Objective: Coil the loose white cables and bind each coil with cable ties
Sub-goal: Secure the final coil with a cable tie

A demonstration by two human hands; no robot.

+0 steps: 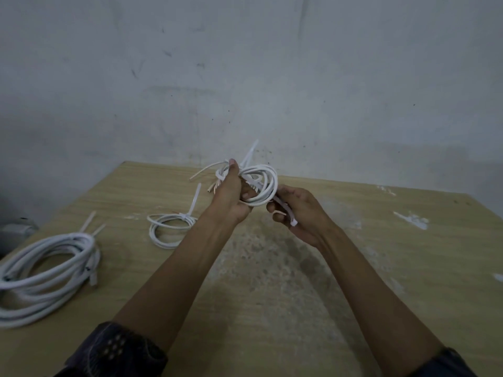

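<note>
A scuffed grey wall [245, 63] backs my worn wooden table [272, 295], which is dusted with pale patches. At far left a big bound coil [40, 270] lies flat, its ties sticking up. Nearer centre a small tied coil [168, 229] rests apart from it. Above the table my left hand [231, 197] grips the held coil [265, 186] at its bunched side, fingers curled round the strands. I judge it light and springy, apt to unwind if released. My right hand [299, 210] pinches a cable tie [288, 212] touching the loops; it looks thin, stiff and slick.
</note>
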